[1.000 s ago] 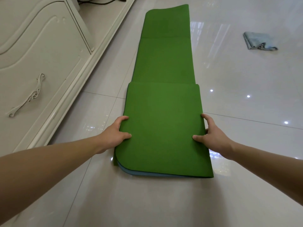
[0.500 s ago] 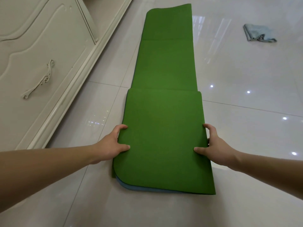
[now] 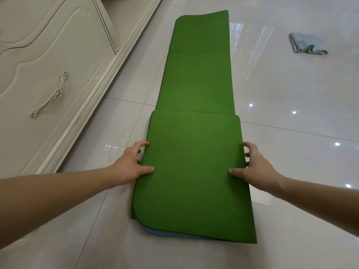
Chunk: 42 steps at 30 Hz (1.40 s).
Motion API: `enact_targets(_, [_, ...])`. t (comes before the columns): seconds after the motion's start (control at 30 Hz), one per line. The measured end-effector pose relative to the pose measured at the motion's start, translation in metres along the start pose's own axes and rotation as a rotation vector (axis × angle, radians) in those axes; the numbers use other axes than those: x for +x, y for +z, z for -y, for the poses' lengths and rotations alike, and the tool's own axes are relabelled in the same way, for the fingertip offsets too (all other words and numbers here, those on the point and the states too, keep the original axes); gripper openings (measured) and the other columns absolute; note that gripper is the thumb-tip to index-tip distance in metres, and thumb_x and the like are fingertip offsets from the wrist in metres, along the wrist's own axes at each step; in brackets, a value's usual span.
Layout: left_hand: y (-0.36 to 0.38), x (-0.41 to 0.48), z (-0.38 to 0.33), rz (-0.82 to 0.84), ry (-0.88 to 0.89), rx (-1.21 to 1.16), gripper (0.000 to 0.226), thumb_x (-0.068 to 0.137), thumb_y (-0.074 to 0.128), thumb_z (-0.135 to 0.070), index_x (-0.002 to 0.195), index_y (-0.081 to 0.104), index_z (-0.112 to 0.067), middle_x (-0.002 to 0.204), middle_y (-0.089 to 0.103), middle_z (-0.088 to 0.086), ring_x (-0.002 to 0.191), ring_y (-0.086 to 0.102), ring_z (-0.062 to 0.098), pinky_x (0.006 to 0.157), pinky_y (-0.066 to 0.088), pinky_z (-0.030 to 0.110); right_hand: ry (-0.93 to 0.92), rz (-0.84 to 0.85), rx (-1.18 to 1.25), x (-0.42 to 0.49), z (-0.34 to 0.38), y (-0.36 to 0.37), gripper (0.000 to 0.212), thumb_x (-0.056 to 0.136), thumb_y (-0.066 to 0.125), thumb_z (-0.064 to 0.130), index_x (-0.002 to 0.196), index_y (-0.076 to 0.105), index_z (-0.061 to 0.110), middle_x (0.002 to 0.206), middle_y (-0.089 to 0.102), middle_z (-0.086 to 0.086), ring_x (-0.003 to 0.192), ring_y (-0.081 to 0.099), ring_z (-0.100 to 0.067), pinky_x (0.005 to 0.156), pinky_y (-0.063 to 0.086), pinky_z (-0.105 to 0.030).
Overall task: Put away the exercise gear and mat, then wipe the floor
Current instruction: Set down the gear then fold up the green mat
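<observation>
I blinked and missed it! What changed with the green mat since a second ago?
The folded part of the green mat slid toward the person: its far fold lay past the floor's tile seam, now just this side of it. The left hand and right hand came along, still gripping its side edges, thumbs on top. The blue cloth and white cabinet stayed put.

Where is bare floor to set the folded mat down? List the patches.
Bare tile right of the mat, from the right hand to the cloth. Also the strip before the mat's near edge. Tighter left: a narrowing strip between mat and cabinet.
</observation>
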<state>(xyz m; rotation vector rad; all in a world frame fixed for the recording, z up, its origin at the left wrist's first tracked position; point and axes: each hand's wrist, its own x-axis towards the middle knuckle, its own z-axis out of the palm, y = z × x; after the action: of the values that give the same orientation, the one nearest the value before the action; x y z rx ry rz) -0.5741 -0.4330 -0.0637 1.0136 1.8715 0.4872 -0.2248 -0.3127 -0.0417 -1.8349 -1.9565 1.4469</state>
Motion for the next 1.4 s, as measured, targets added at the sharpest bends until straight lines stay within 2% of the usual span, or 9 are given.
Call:
enact_targets(0.07, [-0.007,0.015,-0.009,-0.047,0.014,0.011,0.080,0.079,0.082,-0.026,0.138,0.033,-0.050,0.140,0.035,0.005,0.113,0.056,0.027,0.094,0.054,0.044,-0.052,-0.040,-0.018,0.016,0.010,-0.009,0.094,0.076,0.081,0.021,0.147,0.021,0.035,0.127,0.043,0.000,0.106,0.058,-0.023,0.092,0.052,-0.041])
enact_targets(0.17, [-0.014,0.038,-0.023,-0.096,0.045,0.017,0.083,0.081,0.080,-0.032,0.145,0.029,-0.048,0.142,0.035,0.005,0.117,0.053,0.028,0.099,0.050,0.046,-0.100,-0.069,-0.012,0.036,0.023,-0.021,0.091,0.079,0.078,0.023,0.149,0.021,0.034,0.122,0.042,0.001,0.097,0.059,-0.021,0.086,0.050,-0.036])
enact_targets(0.33, [-0.018,0.067,-0.039,-0.120,0.065,0.037,0.080,0.085,0.074,-0.040,0.148,0.025,-0.048,0.143,0.037,0.003,0.116,0.053,0.024,0.099,0.050,0.044,-0.103,-0.072,-0.040,0.065,0.026,-0.030,0.091,0.081,0.076,0.035,0.152,0.018,0.036,0.148,0.036,-0.006,0.123,0.050,-0.029,0.102,0.044,-0.046])
enact_targets(0.47, [-0.016,0.086,-0.044,-0.122,0.079,0.041,0.078,0.085,0.071,-0.046,0.148,0.025,-0.048,0.144,0.042,0.000,0.118,0.054,0.022,0.102,0.049,0.044,-0.102,-0.057,-0.017,0.082,0.029,-0.030,0.093,0.078,0.076,0.041,0.150,0.018,0.041,0.145,0.037,-0.007,0.121,0.051,-0.027,0.104,0.044,-0.048])
enact_targets(0.57, [-0.014,0.095,-0.049,-0.126,0.092,0.024,0.077,0.087,0.071,-0.043,0.149,0.027,-0.044,0.141,0.048,-0.003,0.115,0.057,0.019,0.100,0.051,0.039,-0.092,-0.026,0.022,0.093,0.031,-0.027,0.100,0.066,0.076,0.054,0.148,0.018,0.046,0.146,0.039,-0.002,0.123,0.053,-0.024,0.104,0.045,-0.047])
enact_targets(0.73, [-0.011,0.100,-0.059,-0.130,0.105,0.004,0.074,0.090,0.070,-0.030,0.151,0.030,-0.037,0.135,0.052,-0.010,0.113,0.058,0.015,0.098,0.046,0.029,-0.059,-0.009,0.062,0.101,0.028,-0.020,0.089,0.083,0.075,0.033,0.152,0.018,0.035,0.146,0.045,0.001,0.123,0.053,-0.023,0.105,0.045,-0.043])
enact_targets(0.9, [-0.010,0.101,-0.059,-0.137,0.097,0.041,0.074,0.088,0.073,-0.029,0.149,0.032,-0.038,0.130,0.054,-0.011,0.111,0.060,0.015,0.096,0.047,0.028,-0.023,-0.014,0.092,0.104,0.023,-0.016,0.086,0.082,0.076,0.033,0.149,0.022,0.038,0.139,0.051,0.003,0.115,0.058,-0.022,0.101,0.048,-0.044])
enact_targets(1.1, [-0.011,0.100,-0.058,-0.108,0.054,-0.079,0.071,0.087,0.074,-0.028,0.145,0.036,-0.045,0.128,0.058,-0.009,0.101,0.064,0.010,0.084,0.054,0.029,0.022,0.011,0.191,0.108,0.020,-0.018,0.086,0.076,0.081,0.031,0.142,0.028,0.046,0.130,0.056,0.004,0.106,0.064,-0.021,0.095,0.053,-0.045])
enact_targets(1.4, [-0.002,0.074,-0.050,-0.055,0.031,-0.055,0.073,0.088,0.074,-0.025,0.145,0.031,-0.041,0.128,0.058,-0.006,0.102,0.065,0.013,0.089,0.055,0.032,0.043,0.038,0.180,0.085,0.010,-0.015,0.083,0.074,0.082,0.029,0.136,0.029,0.049,0.124,0.060,0.001,0.101,0.066,-0.022,0.093,0.054,-0.045])
